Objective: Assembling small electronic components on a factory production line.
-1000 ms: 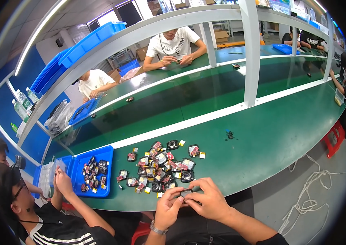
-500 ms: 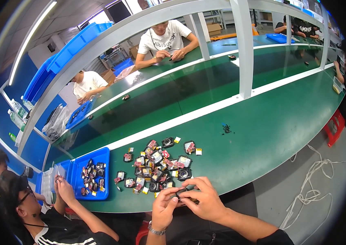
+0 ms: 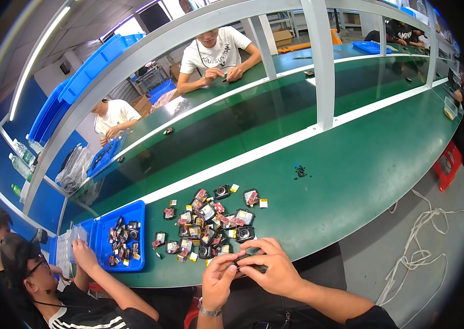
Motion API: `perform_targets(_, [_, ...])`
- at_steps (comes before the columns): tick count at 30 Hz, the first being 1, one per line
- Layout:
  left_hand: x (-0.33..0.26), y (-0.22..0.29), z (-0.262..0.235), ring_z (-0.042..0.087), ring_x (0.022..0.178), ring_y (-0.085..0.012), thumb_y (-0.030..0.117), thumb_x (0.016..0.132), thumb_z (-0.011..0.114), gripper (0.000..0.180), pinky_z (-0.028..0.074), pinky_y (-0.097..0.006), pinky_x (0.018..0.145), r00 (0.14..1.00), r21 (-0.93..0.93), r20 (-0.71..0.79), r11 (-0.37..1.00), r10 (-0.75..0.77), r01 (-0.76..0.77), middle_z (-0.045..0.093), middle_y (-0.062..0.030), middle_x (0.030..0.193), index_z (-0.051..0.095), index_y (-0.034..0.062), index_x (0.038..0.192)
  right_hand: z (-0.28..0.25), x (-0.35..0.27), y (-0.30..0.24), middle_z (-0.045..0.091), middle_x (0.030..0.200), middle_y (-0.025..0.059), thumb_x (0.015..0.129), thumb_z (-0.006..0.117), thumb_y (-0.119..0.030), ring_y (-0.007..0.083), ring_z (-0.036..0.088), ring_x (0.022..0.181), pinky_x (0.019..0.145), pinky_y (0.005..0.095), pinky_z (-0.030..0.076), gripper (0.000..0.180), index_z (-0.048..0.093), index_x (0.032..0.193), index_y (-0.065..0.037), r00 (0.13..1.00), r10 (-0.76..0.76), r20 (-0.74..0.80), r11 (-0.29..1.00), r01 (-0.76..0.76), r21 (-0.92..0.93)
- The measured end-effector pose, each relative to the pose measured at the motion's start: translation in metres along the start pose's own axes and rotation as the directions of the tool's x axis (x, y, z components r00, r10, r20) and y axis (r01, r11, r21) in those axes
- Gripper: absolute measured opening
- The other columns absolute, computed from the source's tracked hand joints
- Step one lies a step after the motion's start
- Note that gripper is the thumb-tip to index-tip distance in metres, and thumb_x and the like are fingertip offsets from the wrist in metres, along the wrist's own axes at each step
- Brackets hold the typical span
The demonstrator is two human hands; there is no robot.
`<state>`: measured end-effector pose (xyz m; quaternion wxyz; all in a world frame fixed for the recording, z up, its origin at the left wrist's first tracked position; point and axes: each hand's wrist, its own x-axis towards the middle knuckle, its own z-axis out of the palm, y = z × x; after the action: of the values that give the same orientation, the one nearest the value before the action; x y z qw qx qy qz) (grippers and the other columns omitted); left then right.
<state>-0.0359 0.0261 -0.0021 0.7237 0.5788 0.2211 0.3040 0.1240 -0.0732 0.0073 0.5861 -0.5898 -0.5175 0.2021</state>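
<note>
In front of my body, at the table's near edge, both hands hold a small black device (image 3: 242, 259) between the fingertips. My left hand (image 3: 218, 281), with a metal watch band at its wrist, grips it from the left. On the other side, my right hand (image 3: 273, 267) pinches it with thumb and fingers, covering much of it. Just beyond lies a heap of small black camera-like units (image 3: 208, 213), several with pinkish-red parts and yellow-and-white tabs. The nearest unit (image 3: 244, 234), with a round lens-like ring, sits by my right fingertips.
Left of the heap, a blue tray (image 3: 142, 241) holds more units. A co-worker (image 3: 87, 257) handles a clear plastic tray (image 3: 65, 247) there. Tiny black pieces (image 3: 301, 171) lie on the green table (image 3: 363, 159). A white metal post (image 3: 322, 71) rises beyond; white cables (image 3: 421, 255) lie on the floor.
My hands keep their hold on the black device with only slight finger movement. The co-worker's hand at left has lowered a little toward the clear tray. The whole view has shifted slightly.
</note>
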Motion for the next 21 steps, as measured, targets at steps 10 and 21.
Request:
perform_targets(10, [-0.0012,-0.0028,-0.0036,0.067,0.117,-0.0281,-0.001,0.103,0.056,0.022,0.061,-0.039,0.095,1.000,-0.032,-0.028,0.999,0.011,-0.012,0.062,-0.0255,0.135,0.056,-0.0041,0.124,0.0044,0.0014,0.0031,0.065,0.131,0.0073,0.081,0.081,-0.008,0.0301,0.054,0.124,0.093,0.0394,0.052,0.020,0.080,0.100,-0.010,0.991,-0.130,-0.040,0.990,0.128,-0.056])
perform_targets(21, [0.0003,-0.0012,-0.0019,0.066,0.119,-0.0300,-0.002,0.102,0.056,0.022,0.061,-0.041,0.096,0.999,-0.067,-0.041,0.998,0.006,-0.009,0.062,-0.0267,0.134,0.055,-0.0044,0.123,0.0059,0.0009,0.0028,0.066,0.128,0.0072,0.080,0.081,-0.007,0.0305,0.055,0.124,0.092,0.0393,0.053,0.017,0.080,0.096,-0.010,0.988,-0.122,-0.091,0.991,0.117,-0.060])
